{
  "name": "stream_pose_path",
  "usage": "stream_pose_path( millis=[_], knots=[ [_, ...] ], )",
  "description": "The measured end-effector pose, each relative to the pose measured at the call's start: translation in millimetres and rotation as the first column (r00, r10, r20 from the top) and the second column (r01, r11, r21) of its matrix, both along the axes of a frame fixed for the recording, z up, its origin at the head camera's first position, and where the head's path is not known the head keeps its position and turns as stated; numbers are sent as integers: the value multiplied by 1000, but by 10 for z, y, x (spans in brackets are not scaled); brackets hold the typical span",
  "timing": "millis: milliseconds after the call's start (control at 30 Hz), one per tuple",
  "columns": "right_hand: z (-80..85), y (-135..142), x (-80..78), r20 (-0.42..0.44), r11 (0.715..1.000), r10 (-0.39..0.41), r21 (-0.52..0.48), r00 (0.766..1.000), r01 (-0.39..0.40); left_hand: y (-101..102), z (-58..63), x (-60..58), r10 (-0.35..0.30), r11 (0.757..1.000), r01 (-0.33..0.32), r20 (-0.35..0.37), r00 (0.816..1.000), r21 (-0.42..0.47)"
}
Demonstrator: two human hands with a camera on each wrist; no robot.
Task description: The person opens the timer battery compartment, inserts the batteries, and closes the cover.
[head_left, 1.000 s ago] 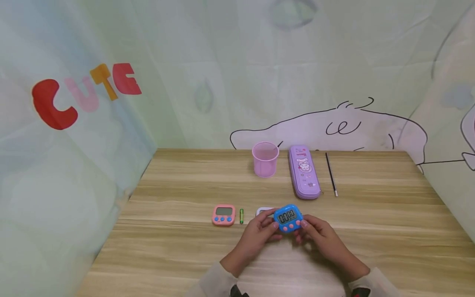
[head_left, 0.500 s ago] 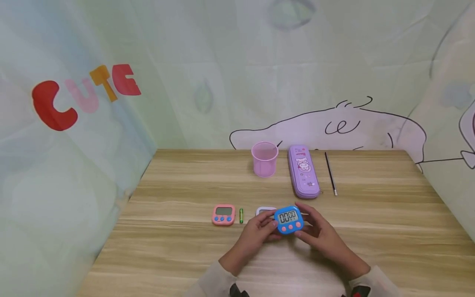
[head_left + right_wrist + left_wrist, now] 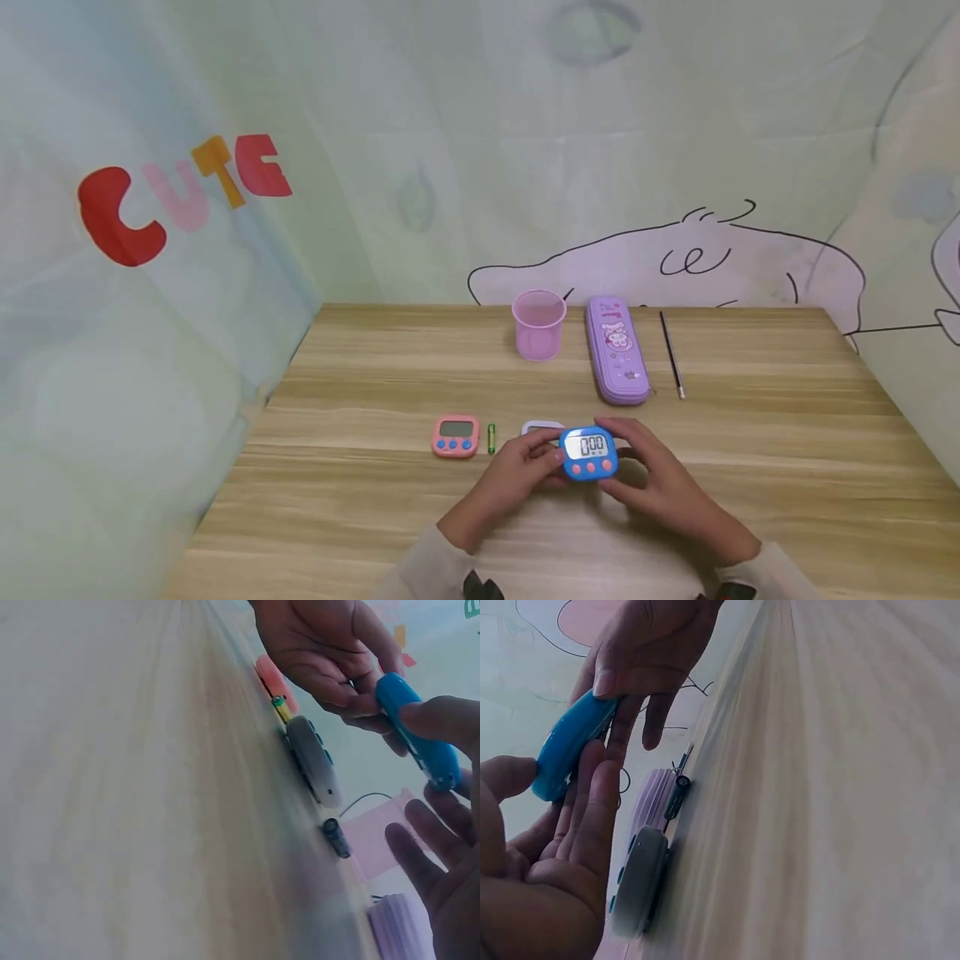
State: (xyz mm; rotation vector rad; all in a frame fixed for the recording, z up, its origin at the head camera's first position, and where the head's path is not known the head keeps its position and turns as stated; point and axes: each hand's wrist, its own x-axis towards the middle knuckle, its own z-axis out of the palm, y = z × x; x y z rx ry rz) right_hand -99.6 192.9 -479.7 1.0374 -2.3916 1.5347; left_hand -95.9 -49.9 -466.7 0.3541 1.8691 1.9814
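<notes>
We are viewing a blue timer (image 3: 590,453) that both hands are holding raised over the desk (image 3: 360,525), its screen and three pink buttons facing the person. The left hand (image 3: 512,477) is pinching the timer's left end, its thumb resting at the front edge and its fingers (image 3: 604,787) lying behind. The right hand (image 3: 662,482) is gripping the right end between thumb and index finger, while its other fingers are spreading away from the case. We are reading zeros on the display, though its left part is looking washed out.

We are judging the timer to be light and stiff, with a smooth, perhaps slippery plastic shell; the screen is seeming its most fragile part. We are favouring a hold on the rounded short ends, clear of screen and buttons.

Behind the left hand, a white timer (image 3: 542,427) is lying partly hidden; to its left we are noting a green battery (image 3: 491,439) and a pink timer (image 3: 455,437). A dark battery (image 3: 337,838) is showing in the wrist views. Farther back, a cup (image 3: 539,333), a purple pencil case (image 3: 618,350) and a pencil (image 3: 672,356) are resting.
</notes>
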Motion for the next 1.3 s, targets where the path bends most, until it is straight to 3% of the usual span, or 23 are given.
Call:
stream_pose_path(
  millis=[167, 400, 567, 767, 1067, 1300],
  knots=[
    [72, 39, -5, -89, 999, 5, 55, 996, 0, 3, 5, -13, -23, 999, 22, -36, 999, -32],
    [171, 100, 51, -57, 983, -43, 177, 997, 52, 32, 26, -10, -61, 997, 58, -50, 997, -49],
    [250, 113, 47, -83, 961, -64, 265, 994, 84, 14, 34, -18, -71, 996, 66, -72, 995, -59],
    [346, 93, 3, -142, 935, -33, 346, 989, 81, -35, 76, -31, -74, 992, 62, -102, 992, -110],
    [394, 112, -5, -255, 927, -38, 352, 966, 129, -55, 138, -19, -61, 982, 34, -141, 988, -184],
    [411, 213, -53, -219, 923, -106, 340, 970, 178, -86, 112, -61, -40, 980, -10, -249, 968, -197]
  ],
)
